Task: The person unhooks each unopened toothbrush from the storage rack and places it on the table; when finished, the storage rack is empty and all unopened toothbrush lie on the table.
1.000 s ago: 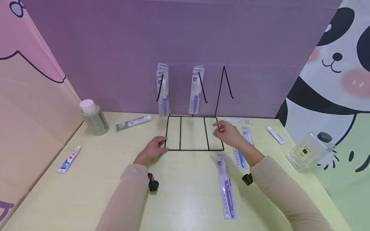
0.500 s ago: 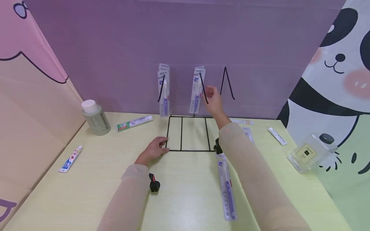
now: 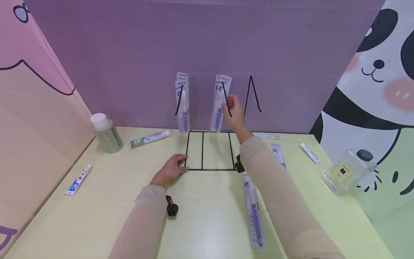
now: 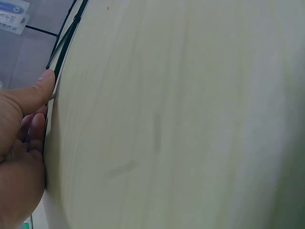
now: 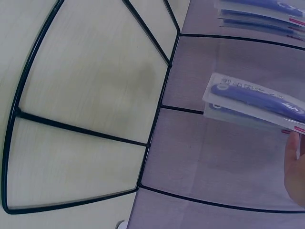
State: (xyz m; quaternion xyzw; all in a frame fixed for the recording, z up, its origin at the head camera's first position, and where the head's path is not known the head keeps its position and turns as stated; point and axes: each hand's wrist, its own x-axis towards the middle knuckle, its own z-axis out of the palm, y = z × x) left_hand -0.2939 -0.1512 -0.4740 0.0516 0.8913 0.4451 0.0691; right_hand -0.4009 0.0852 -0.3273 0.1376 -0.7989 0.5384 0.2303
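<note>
Left hand (image 3: 169, 170) pinches the rack (image 5: 84, 129); raised right hand (image 3: 235, 114) touches a toothbrush (image 5: 259, 98), whether fingers pinch unclear; three hooks (image 3: 256, 93).

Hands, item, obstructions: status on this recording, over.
Left hand holding wire rack at base. Right hand at middle toothbrush packs. Packs tilted. Hook prong crossing in front.

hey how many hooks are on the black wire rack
3. The left hook holds toothbrush packs; the middle hook, beside the right hand, holds more packs; the right hook is bare. None looks hidden.
</note>
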